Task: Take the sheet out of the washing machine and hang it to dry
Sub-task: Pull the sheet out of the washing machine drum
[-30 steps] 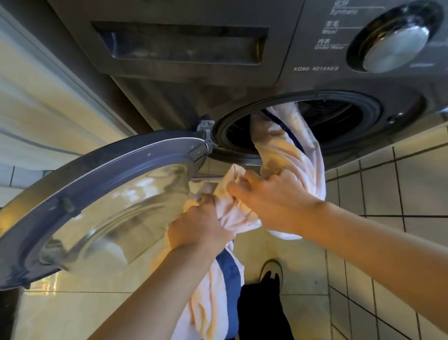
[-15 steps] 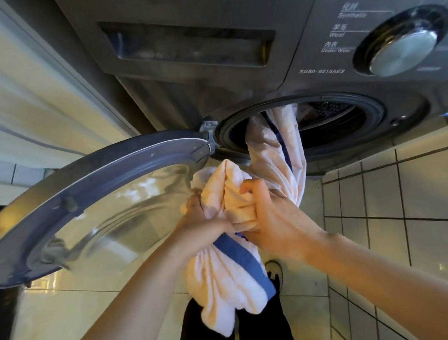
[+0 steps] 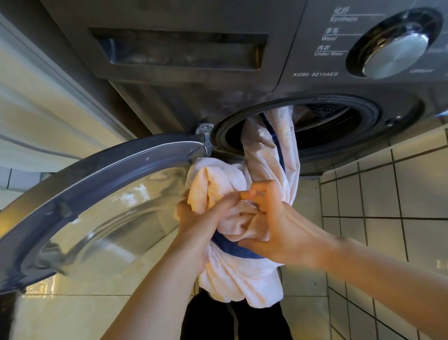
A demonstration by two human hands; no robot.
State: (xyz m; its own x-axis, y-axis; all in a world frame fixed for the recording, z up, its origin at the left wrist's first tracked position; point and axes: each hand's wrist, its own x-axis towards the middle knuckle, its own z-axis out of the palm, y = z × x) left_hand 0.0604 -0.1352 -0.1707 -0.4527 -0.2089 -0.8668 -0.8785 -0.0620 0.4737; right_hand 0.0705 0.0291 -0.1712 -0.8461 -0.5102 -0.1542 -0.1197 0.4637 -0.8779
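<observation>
A pale pink-white sheet [image 3: 265,152] with a blue stripe runs twisted out of the grey washing machine's round drum opening [image 3: 365,118] down to a bundle in front of me. My left hand [image 3: 203,218] grips the bundle from the left, fingers curled over its top. From the right, my right hand [image 3: 274,226] holds the same bundle, thumb underneath at the blue stripe and fingers curled on top. A loose end of the sheet hangs below both hands. Part of the sheet is still inside the drum.
The machine's round door [image 3: 84,209] stands swung open to the left, close beside my left hand. A program dial [image 3: 395,45] and detergent drawer [image 3: 182,48] sit above the opening. The right-hand wall [image 3: 422,199] is tiled, the floor [image 3: 79,319] glossy. My dark trousers [image 3: 234,335] show below.
Both hands have gathered more sheet into the bundle and shifted slightly right and down. The right hand has regripped with its thumb under the blue stripe. The strand from the drum looks tighter.
</observation>
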